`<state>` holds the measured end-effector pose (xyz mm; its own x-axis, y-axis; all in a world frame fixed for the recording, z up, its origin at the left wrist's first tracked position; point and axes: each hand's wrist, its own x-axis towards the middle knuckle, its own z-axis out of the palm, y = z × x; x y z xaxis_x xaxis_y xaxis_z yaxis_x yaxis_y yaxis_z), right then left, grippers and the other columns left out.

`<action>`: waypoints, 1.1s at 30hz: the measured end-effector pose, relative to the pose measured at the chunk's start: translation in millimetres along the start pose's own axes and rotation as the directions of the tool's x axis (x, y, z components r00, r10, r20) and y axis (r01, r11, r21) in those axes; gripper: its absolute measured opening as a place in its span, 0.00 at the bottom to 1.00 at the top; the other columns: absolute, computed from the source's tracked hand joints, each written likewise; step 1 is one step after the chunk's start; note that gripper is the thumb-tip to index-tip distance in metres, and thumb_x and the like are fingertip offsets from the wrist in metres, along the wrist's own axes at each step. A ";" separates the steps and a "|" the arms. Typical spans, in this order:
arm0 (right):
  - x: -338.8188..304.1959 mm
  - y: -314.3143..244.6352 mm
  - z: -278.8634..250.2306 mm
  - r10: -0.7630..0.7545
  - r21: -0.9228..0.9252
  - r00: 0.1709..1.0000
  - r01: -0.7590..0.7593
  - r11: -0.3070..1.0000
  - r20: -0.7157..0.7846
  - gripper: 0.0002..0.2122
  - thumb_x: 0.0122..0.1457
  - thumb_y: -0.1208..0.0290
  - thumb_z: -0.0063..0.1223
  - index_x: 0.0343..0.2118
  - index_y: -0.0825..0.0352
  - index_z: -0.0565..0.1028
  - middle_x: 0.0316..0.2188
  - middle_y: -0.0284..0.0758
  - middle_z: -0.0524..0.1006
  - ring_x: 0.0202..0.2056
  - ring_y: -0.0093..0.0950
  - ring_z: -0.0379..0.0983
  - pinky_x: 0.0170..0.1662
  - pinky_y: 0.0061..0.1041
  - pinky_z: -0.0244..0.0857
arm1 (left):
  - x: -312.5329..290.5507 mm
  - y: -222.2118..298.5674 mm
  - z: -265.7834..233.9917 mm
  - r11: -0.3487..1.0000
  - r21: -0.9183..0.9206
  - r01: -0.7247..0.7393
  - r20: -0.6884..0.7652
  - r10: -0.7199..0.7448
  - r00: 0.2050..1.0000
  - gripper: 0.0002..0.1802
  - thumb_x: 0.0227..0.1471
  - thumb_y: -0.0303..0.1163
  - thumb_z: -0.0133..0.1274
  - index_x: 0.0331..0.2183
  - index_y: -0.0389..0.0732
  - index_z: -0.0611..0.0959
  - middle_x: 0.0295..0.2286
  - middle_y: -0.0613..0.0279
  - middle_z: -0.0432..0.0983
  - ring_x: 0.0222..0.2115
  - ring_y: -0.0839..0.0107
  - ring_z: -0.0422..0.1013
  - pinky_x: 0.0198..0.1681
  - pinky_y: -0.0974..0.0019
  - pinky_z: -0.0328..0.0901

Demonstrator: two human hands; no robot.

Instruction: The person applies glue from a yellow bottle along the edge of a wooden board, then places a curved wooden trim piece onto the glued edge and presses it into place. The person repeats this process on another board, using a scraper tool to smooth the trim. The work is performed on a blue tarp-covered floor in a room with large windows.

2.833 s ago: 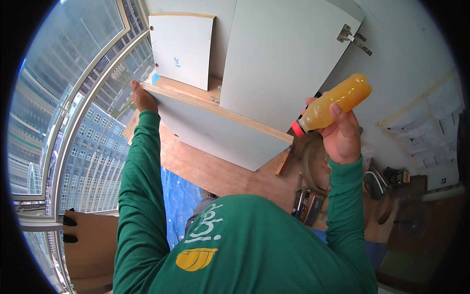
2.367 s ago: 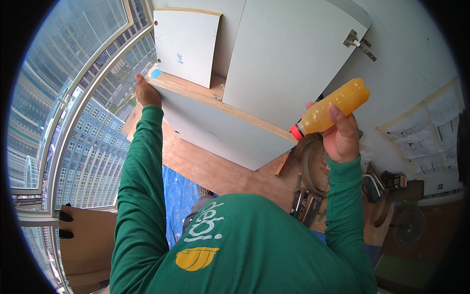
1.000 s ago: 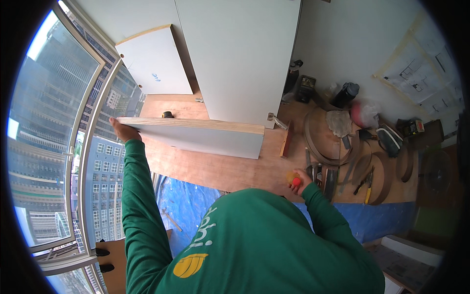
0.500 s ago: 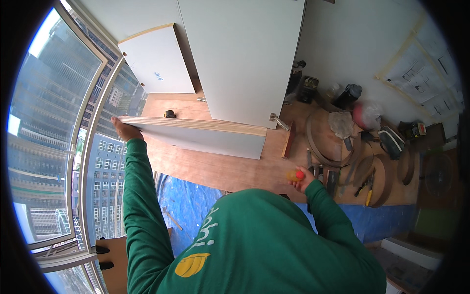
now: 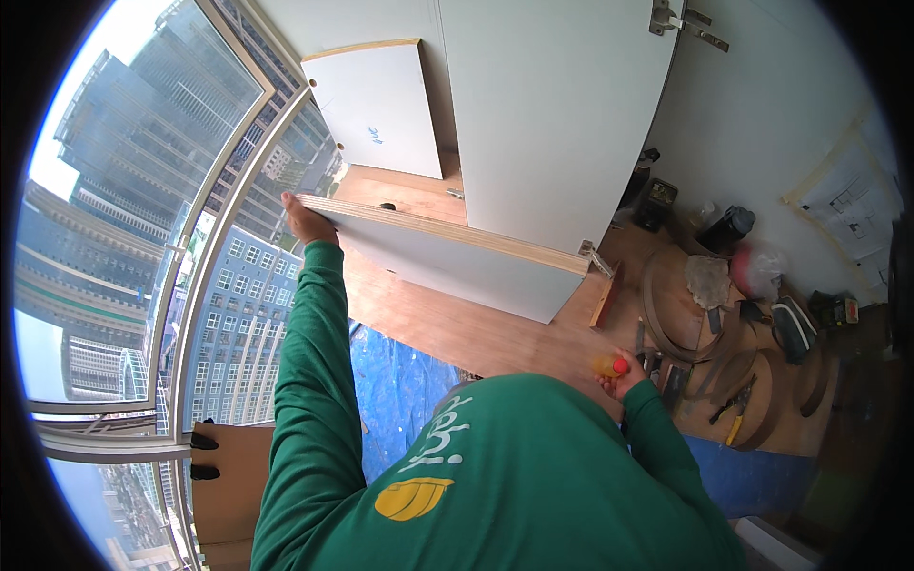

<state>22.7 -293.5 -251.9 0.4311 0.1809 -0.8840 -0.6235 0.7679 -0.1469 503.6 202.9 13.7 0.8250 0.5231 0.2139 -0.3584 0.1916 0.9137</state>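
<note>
A white board with bare layered plywood edges (image 5: 457,276) stands on its long side on the wooden work surface, its raw edge facing up. At its far left end, my left hand (image 5: 307,221) is closed round the corner, arm stretched out. Close to my body on the right, my right hand (image 5: 624,381) holds a small yellowish bottle with a red cap (image 5: 606,365), apart from the board. The fingers under the bottle show only in part. Behind the board, a small dark object (image 5: 387,206) is mostly hidden.
A tall white door panel (image 5: 552,114) with metal hinges (image 5: 592,255) and a smaller white panel (image 5: 376,114) stand behind. Rolls of edge banding (image 5: 666,314), pliers (image 5: 733,423) and a dark bottle (image 5: 728,228) crowd the right. Windows (image 5: 143,219) line the left; blue sheeting (image 5: 405,390) lies below.
The view has swung left, so the scene sits further right and tilts. My left hand still grips the board's end, and my right hand keeps the small bottle.
</note>
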 end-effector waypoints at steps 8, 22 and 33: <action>-16.6 7.3 -6.5 -0.069 -0.025 0.998 0.069 0.997 -0.007 0.43 0.62 0.24 0.33 0.49 0.66 0.78 0.29 0.44 0.81 0.25 0.35 0.79 0.25 0.28 0.76 | 0.3 -9.2 8.8 0.995 0.057 -0.082 -0.047 0.085 0.995 0.31 0.69 0.58 0.40 0.36 0.36 0.79 0.32 0.59 0.76 0.35 0.66 0.71 0.45 0.60 0.66; -18.1 25.0 -15.6 -0.167 0.040 0.944 0.186 0.982 -0.285 0.38 0.66 0.27 0.31 0.58 0.60 0.69 0.37 0.54 0.79 0.28 0.47 0.79 0.26 0.40 0.76 | -8.3 2.6 15.6 0.996 0.083 -0.022 0.005 0.021 1.000 0.37 0.69 0.58 0.41 0.48 0.28 0.79 0.43 0.53 0.78 0.43 0.64 0.71 0.54 0.61 0.64; -11.8 44.6 -10.9 -0.148 0.112 0.901 0.210 0.971 -0.408 0.20 0.67 0.53 0.41 0.53 0.61 0.71 0.33 0.48 0.77 0.25 0.45 0.78 0.26 0.41 0.77 | -4.6 -2.1 16.8 0.998 0.060 -0.023 -0.029 0.025 0.999 0.38 0.69 0.59 0.42 0.48 0.27 0.81 0.41 0.54 0.79 0.42 0.65 0.72 0.52 0.63 0.65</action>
<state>-17.3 -268.1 -252.9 0.2145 -0.2014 -0.9557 -0.4415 0.8528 -0.2788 507.9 186.1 16.6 0.8027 0.5519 0.2260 -0.3500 0.1292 0.9278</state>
